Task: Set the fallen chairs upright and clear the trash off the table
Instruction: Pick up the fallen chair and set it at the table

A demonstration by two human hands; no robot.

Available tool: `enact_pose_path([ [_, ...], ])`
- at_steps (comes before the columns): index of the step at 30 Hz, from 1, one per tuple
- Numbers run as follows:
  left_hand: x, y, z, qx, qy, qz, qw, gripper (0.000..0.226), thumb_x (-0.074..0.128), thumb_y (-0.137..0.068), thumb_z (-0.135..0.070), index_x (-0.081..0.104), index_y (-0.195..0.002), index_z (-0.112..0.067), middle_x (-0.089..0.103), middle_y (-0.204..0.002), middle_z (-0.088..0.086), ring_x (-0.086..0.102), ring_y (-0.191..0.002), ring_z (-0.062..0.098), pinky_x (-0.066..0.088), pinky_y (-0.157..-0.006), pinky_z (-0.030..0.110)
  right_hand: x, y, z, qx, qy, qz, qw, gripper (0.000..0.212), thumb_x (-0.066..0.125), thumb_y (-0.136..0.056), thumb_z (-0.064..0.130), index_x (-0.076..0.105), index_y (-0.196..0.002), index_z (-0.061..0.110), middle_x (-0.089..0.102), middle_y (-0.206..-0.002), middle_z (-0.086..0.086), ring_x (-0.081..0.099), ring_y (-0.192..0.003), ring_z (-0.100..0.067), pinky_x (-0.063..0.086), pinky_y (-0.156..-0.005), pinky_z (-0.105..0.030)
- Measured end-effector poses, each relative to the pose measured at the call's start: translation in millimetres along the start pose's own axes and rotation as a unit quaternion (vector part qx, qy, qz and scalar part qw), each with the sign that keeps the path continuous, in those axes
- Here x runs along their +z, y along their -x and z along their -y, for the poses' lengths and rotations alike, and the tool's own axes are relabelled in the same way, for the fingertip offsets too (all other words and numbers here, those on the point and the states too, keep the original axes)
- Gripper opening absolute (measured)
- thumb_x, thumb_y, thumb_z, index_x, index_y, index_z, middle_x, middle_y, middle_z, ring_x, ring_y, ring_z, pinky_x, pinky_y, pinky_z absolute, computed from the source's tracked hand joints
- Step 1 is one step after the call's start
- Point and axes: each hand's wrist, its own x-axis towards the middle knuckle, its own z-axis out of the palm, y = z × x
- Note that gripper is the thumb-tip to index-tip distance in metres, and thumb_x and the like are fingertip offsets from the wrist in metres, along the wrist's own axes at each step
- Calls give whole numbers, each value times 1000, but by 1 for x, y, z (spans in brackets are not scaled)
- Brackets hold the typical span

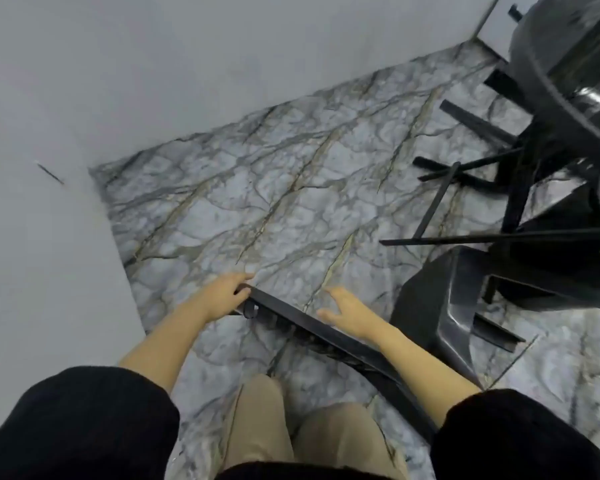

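Chair backrest [312,323] is being held by left hand [222,296] only, w/ right hand [347,311] spread apart, so twisting/slipping is being risked.

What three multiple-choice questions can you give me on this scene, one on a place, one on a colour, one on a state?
1. Where does the left hand grip the black metal chair frame?
A. its far end
B. its middle
C. nowhere

2. What colour is the floor?
A. red
B. grey-veined marble
C. green

3. How is the right hand?
A. fist
B. holding trash
C. open, fingers spread, over the frame

Answers: 1 A, fingers wrap the bar's end. 2 B, grey veins run across it. 3 C, fingers are spread and nothing is clasped.
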Motion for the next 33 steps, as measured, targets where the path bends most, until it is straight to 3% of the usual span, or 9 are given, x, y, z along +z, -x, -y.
enact_pose_path([
  [6, 44, -64, 50, -18, 90, -15, 996, 59, 55, -88, -38, 34, -140, -18, 35, -148, 8, 35, -134, 25, 35, -104, 36, 57, -67, -17, -12, 9, 45, 999, 63, 49, -92, 40, 23, -143, 13, 26, -153, -9, 26, -139, -25, 28, -114, -42],
  [10, 68, -80, 75, -34, 203, -36, 978, 51, 60, -86, -33, 42, -134, -25, 42, -137, 3, 46, -115, 17, 42, -81, 23, 91, -91, -23, -36, 15, 15, 999, 47, 47, -94, 35, 35, -134, 13, 49, -131, -13, 50, -116, -30, 45, -94, -45],
  [13, 58, -81, 80, -7, 195, -24, 980, 37, 62, -86, -27, 50, -121, -24, 51, -126, 3, 50, -107, 17, 41, -83, 25, 100, -86, -18, -42, 31, -44, 998, 39, 46, -94, 35, 41, -126, 12, 57, -119, -13, 55, -103, -32, 47, -80, -44],
  [18, 53, -78, 72, 0, 134, 2, 991, 21, 63, -86, -22, 52, -105, -23, 55, -108, 4, 55, -105, 27, 38, -80, 27, 99, -76, -17, -39, 21, -59, 997, 42, 48, -94, 32, 40, -129, 11, 57, -123, -14, 54, -109, -34, 46, -86, -45],
  [23, 31, -31, 36, 18, 149, -4, 989, 21, 64, -86, -25, 56, -105, -25, 58, -110, 2, 57, -99, 21, 43, -66, 14, 75, -20, 1, -24, -14, -70, 997, 48, 48, -95, 30, 36, -137, 11, 52, -134, -12, 49, -121, -30, 40, -96, -40],
  [27, -7, 11, -16, 70, 139, -63, 986, 22, 64, -85, -25, 53, -103, -27, 56, -106, -3, 54, -98, 16, 41, -72, 13, 35, 28, 27, -23, -61, -96, 993, 48, 49, -94, 29, 36, -138, 12, 50, -136, -10, 48, -123, -27, 38, -99, -36],
  [30, -47, 44, -60, 107, 144, -100, 979, 24, 66, -83, -26, 52, -103, -30, 54, -106, -4, 49, -98, 12, 38, -75, 20, 0, 67, 54, -27, -112, -123, 986, 48, 50, -94, 25, 36, -138, 13, 50, -135, -10, 48, -123, -26, 39, -98, -32],
  [33, -90, 80, -99, 144, 124, -126, 974, 29, 66, -75, -42, 52, -100, -36, 55, -99, -11, 50, -90, 5, 38, -74, 18, -34, 106, 83, -39, -154, -142, 977, 49, 50, -94, 21, 34, -139, 13, 46, -140, -7, 44, -126, -21, 34, -95, -20],
])
